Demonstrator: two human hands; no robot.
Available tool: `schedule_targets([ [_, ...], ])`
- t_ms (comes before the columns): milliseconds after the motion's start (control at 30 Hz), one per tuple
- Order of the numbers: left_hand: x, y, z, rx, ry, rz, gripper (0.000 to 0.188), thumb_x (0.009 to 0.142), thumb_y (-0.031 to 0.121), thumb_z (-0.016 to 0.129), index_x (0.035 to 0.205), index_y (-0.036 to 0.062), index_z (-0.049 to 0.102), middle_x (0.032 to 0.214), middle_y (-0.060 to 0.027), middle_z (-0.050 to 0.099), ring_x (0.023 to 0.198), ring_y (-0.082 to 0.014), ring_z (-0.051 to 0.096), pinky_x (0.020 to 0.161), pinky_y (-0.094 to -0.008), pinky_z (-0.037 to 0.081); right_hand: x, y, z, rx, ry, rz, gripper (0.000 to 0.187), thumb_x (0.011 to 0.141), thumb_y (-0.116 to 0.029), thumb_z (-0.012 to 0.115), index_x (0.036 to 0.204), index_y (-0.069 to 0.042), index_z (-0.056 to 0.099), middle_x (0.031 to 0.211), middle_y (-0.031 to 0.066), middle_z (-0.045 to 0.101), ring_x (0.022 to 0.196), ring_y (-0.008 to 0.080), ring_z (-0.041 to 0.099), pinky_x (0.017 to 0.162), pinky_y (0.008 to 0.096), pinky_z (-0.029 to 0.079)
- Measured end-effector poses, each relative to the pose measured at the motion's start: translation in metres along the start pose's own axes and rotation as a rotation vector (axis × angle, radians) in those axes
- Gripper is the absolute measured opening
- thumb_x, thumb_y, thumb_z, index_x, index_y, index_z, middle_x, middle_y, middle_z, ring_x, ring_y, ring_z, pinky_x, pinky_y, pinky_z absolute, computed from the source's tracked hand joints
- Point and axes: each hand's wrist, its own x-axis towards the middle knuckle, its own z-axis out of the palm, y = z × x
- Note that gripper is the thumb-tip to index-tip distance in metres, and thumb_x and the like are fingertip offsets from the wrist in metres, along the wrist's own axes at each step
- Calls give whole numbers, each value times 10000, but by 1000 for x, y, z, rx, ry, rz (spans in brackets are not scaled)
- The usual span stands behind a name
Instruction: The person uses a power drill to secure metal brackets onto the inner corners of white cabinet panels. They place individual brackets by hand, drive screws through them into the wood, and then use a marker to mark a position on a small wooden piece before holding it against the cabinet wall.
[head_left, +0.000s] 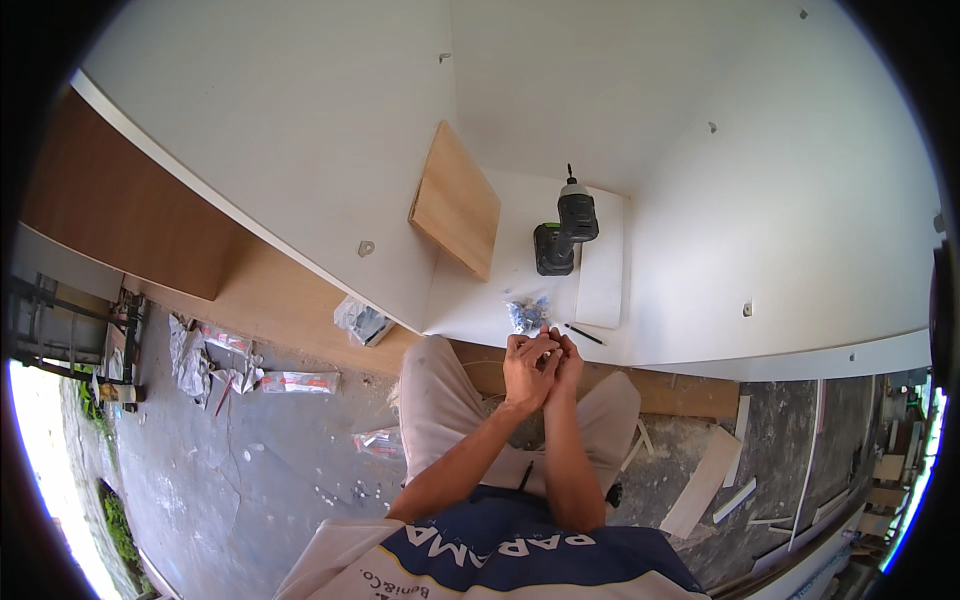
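Note:
My left hand point(528, 372) and my right hand point(567, 364) meet in front of my lap, fingers bent and pressed together. Whatever they pinch is too small or hidden to name. Just beyond the fingertips lies a clear plastic bag point(529, 314) of small blue and white pieces, on the white cabinet bottom point(470, 305). A dark pencil-like stick point(584, 334) rests to the right of the bag. Farther back a black cordless drill point(570, 228) stands on its battery, its bit pointing away from me.
White cabinet walls rise on the left point(300, 150) and right point(790, 220), with small metal brackets. A wooden board point(456, 205) leans on the left wall; a white strip point(600, 280) lies beside the drill. Packages point(300, 382) and wood offcuts point(702, 482) litter the floor.

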Motion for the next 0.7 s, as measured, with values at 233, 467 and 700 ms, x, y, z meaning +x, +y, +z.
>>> schedule_targets([
  [233, -22, -36, -54, -205, -46, -178, 147, 853, 76, 681, 983, 22, 725, 968, -132, 697, 787, -240, 643, 717, -337, 525, 33, -67, 15, -855, 202, -221, 175, 884, -77, 553, 993, 37, 628, 792, 109, 620, 634, 176, 548, 551, 286, 452],
  [467, -5, -108, -148, -72, 377, -432, 153, 852, 67, 640, 956, -17, 713, 906, -148, 690, 753, -240, 655, 707, -333, 523, 102, -138, 15, -2173, 211, -856, 147, 808, -44, 581, 912, 32, 653, 846, 211, 649, 808, 379, 643, 758, 446, 527],
  [700, 23, -211, -192, 494, 131, 18, 193, 787, -20, 570, 953, -3, 667, 1032, -189, 653, 1028, -381, 585, 898, -457, 467, 96, -121, 30, -2514, 185, -867, 331, 751, 32, 612, 1081, 12, 613, 1098, 235, 579, 967, 414, 612, 855, 483, 516],
])
